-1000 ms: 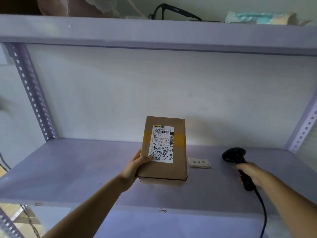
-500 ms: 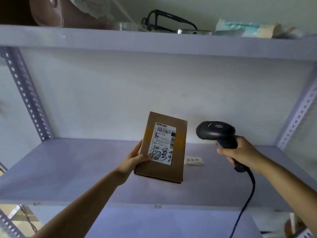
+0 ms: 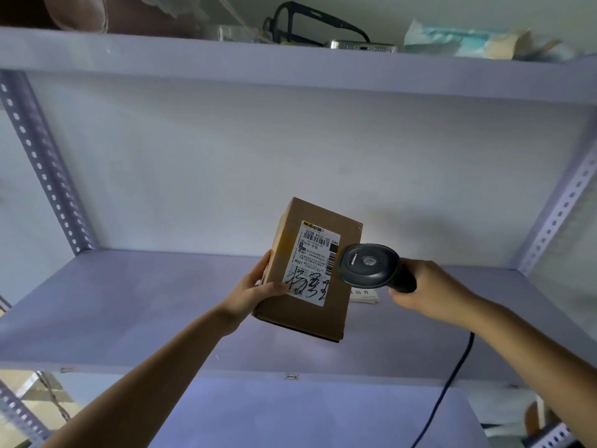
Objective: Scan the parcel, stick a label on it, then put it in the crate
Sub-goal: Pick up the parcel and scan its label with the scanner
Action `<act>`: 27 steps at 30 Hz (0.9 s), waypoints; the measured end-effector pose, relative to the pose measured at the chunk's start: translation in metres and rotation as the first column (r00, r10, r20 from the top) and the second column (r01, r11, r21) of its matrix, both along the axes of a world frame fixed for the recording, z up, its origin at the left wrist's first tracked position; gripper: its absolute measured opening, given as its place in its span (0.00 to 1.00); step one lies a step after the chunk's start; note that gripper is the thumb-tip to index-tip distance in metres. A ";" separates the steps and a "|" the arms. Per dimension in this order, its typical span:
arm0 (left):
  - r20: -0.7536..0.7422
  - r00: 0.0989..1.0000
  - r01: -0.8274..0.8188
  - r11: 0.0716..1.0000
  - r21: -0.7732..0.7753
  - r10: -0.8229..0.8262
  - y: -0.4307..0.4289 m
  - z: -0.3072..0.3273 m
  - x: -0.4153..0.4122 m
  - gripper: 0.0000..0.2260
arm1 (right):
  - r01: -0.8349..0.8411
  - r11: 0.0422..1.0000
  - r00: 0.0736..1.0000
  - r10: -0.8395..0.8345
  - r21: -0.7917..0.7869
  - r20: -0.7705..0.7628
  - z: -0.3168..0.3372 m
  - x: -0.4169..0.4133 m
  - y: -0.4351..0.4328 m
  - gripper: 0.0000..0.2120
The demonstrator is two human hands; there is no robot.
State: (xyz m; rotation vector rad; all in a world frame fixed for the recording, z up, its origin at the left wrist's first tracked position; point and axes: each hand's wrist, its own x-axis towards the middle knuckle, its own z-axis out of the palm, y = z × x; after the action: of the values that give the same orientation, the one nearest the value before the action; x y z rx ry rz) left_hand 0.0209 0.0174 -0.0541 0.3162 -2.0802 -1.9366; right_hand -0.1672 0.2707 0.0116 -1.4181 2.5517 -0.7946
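Note:
A brown cardboard parcel [image 3: 287,305] is tilted up above the grey shelf [image 3: 113,308], its white shipping label facing me. My left hand [image 3: 255,292] grips its left edge, thumb on the front. My right hand [image 3: 429,289] holds a black barcode scanner [image 3: 368,266] by its handle. The scanner's head sits right in front of the label's right side and covers part of the barcode. A small stack of white labels [image 3: 365,295] lies on the shelf behind the parcel, mostly hidden. No crate is in view.
The scanner's dark cable [image 3: 452,383] hangs down past the shelf's front edge. An upper shelf [image 3: 290,69] carries black glasses [image 3: 310,24], a phone and packets. Perforated steel posts [image 3: 42,163] stand at both sides, a white wall behind.
My right hand lifted the scanner off the shelf and brought it left, up to the parcel's label. My left hand raised and tilted the parcel towards it.

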 end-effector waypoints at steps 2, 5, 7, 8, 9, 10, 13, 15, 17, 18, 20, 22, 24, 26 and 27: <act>-0.005 1.000 0.001 1.000 -0.003 -0.001 0.001 0.000 0.000 0.32 | -0.014 1.000 1.000 0.014 0.005 -0.002 -0.001 -0.001 0.000 0.19; -0.005 1.000 -0.003 1.000 -0.007 0.003 0.002 -0.001 0.000 0.31 | -0.028 0.999 0.999 0.028 0.021 -0.016 -0.002 -0.002 -0.001 0.19; -0.007 1.000 -0.009 1.000 -0.006 0.009 0.002 -0.001 0.001 0.31 | -0.035 0.999 0.999 0.036 0.031 -0.026 -0.004 -0.002 -0.002 0.19; -0.009 1.000 -0.011 1.000 -0.005 0.011 0.002 -0.002 0.001 0.31 | -0.038 0.999 0.999 0.039 0.035 -0.030 -0.004 -0.002 -0.002 0.19; -0.008 1.000 -0.014 1.000 -0.004 0.014 0.002 -0.002 0.001 0.32 | -0.040 0.999 0.998 0.041 0.037 -0.036 -0.005 -0.002 -0.003 0.19; -0.006 1.000 -0.018 1.000 -0.004 0.018 0.002 -0.002 0.002 0.32 | -0.040 0.998 0.998 0.042 0.038 -0.043 -0.005 -0.001 -0.004 0.19; 0.003 1.000 -0.027 1.000 -0.004 0.027 0.003 -0.002 0.002 0.34 | -0.037 0.999 0.998 0.038 0.033 -0.045 -0.006 -0.002 -0.004 0.17; 0.004 1.000 -0.028 1.000 -0.009 0.028 0.003 -0.002 0.002 0.35 | -0.032 0.999 0.998 0.033 0.032 -0.047 -0.008 -0.003 -0.005 0.16; -0.001 1.000 -0.023 1.000 -0.016 0.023 0.003 -0.002 0.002 0.33 | -0.029 0.999 0.999 0.030 0.023 -0.032 -0.009 -0.004 -0.004 0.16; -0.005 1.000 -0.020 1.000 -0.017 0.020 0.003 -0.003 0.002 0.33 | -0.025 1.000 1.000 0.025 0.009 -0.014 -0.009 -0.005 -0.004 0.16; -0.011 1.000 -0.018 1.000 -0.012 0.018 0.002 -0.003 0.001 0.31 | -0.002 0.999 1.000 0.003 -0.033 0.022 -0.008 -0.009 -0.001 0.16; -0.014 1.000 -0.022 1.000 -0.005 0.022 0.000 -0.004 0.001 0.30 | 0.051 0.997 0.997 -0.047 -0.065 0.060 -0.009 -0.018 0.004 0.16; -0.016 1.000 -0.021 1.000 -0.005 0.021 -0.002 -0.006 0.001 0.29 | 0.141 0.988 0.979 -0.129 -0.061 0.160 -0.016 -0.033 0.008 0.17; -0.014 1.000 -0.021 1.000 0.000 0.021 -0.004 -0.008 0.002 0.28 | 0.250 0.967 0.936 -0.232 -0.036 0.265 -0.029 -0.051 0.013 0.17; -0.012 1.000 -0.022 1.000 0.003 0.022 -0.005 -0.009 0.002 0.28 | 0.302 0.953 0.910 -0.281 -0.023 0.305 -0.036 -0.060 0.016 0.17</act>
State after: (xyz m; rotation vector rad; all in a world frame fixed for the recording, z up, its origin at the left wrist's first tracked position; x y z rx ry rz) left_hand 0.0231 0.0128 -0.0628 0.3251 -2.0579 -1.9244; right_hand -0.2267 0.2864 -0.0246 -0.8544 2.5430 -1.0609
